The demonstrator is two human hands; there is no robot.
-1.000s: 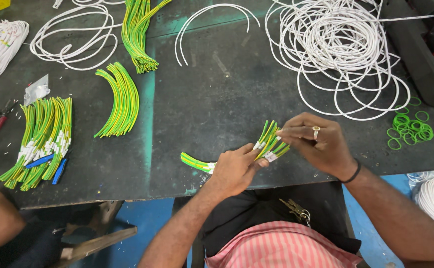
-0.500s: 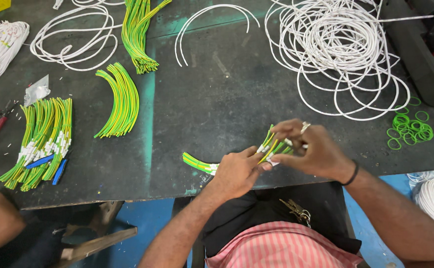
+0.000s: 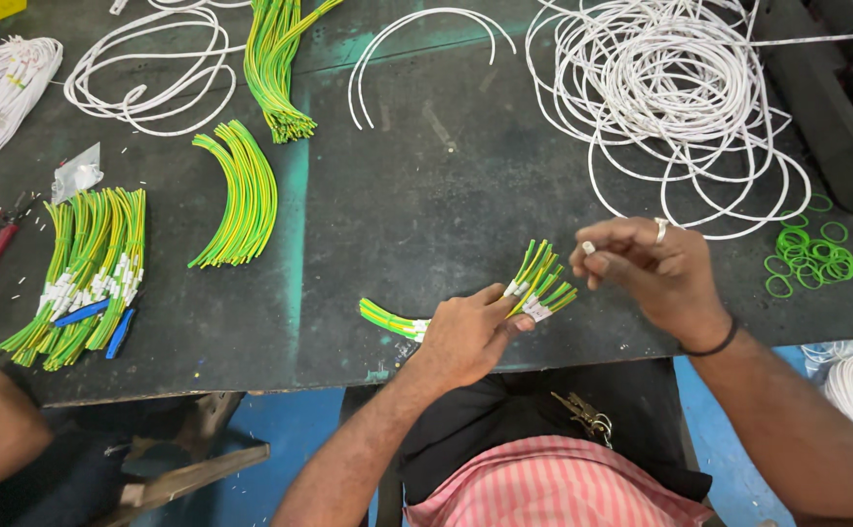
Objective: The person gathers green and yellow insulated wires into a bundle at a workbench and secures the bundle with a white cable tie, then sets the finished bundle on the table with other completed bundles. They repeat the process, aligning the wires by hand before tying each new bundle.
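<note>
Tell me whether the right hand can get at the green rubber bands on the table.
Probably yes: the right hand hovers just left of the green rubber bands, and only bare table lies between them. It pinches a small white piece, so it isn't quite free.

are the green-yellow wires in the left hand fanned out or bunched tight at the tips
Fanned out. The wires spread apart at their white-sleeved tips above the left hand, which pinches them together lower down.

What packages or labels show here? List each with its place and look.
Clear plastic bag: crumpled, far left on the bench, above the labelled wire bundle.
White sleeve labels: small bands across the left green-yellow bundle.
White sleeve labels: on the wire ends fanned in the left hand.
</note>
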